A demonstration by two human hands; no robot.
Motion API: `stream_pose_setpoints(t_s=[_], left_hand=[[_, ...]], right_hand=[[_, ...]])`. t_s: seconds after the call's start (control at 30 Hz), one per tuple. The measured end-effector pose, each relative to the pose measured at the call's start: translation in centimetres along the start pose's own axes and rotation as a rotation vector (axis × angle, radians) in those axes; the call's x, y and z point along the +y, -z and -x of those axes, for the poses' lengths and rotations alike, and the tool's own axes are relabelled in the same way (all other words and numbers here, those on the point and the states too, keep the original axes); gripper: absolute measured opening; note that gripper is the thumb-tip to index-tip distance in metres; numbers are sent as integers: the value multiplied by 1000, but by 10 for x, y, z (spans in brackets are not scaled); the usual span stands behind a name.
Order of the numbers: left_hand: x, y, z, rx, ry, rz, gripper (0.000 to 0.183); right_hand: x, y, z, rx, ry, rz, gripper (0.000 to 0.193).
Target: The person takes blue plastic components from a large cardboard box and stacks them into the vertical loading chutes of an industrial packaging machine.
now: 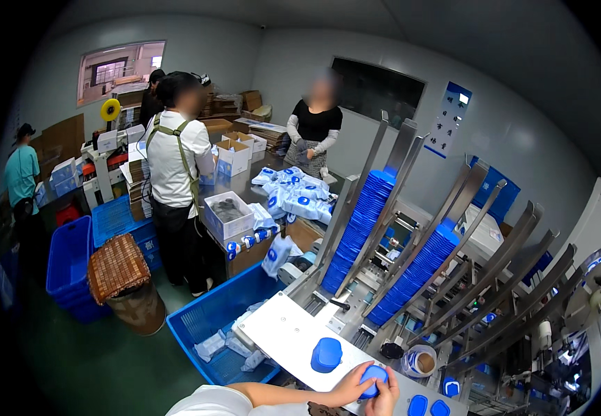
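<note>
Near the lower edge, my left hand [348,389] and my right hand [386,401] are closed around a blue plastic lid [374,378], possibly a short stack of them. They hold it over a white plate [283,322] on the machine's near side. A short stack of blue lids [326,353] stands on that plate, left of my hands. To their right lie two flat blue pieces, one a rounded lid shape [417,405]. Behind the plate, tall metal guides hold a high left column of blue lids [361,229] and a second column [415,274].
A blue crate [196,320] with white-and-blue packets sits left of the plate. A roll of tape or labels [422,362] rests beyond my hands. Several people stand around a table piled with packets [300,197] and boxes. A barrel with a woven cover [121,269] stands left.
</note>
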State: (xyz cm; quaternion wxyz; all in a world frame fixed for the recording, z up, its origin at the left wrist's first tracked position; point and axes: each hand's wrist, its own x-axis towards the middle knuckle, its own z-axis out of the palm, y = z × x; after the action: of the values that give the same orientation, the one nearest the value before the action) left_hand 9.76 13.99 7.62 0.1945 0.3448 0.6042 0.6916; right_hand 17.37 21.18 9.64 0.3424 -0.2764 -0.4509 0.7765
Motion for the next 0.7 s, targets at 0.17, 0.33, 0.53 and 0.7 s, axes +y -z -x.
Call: stream_pose_setpoints(t_s=[0.17,0.33,0.53,0.7], left_hand=[[21,27,-22,-132,624,692,41],[32,39,-21,-270,889,822,38],[65,51,-18,-178,984,510,41],[34,61,9,-342,176,53,29]], right_hand=[[-36,4,14,-315,113,363,69],[-43,23,17,-630,943,1455,76],[-4,59,-2,-191,435,912,65],[-26,29,9,-158,226,998,49]])
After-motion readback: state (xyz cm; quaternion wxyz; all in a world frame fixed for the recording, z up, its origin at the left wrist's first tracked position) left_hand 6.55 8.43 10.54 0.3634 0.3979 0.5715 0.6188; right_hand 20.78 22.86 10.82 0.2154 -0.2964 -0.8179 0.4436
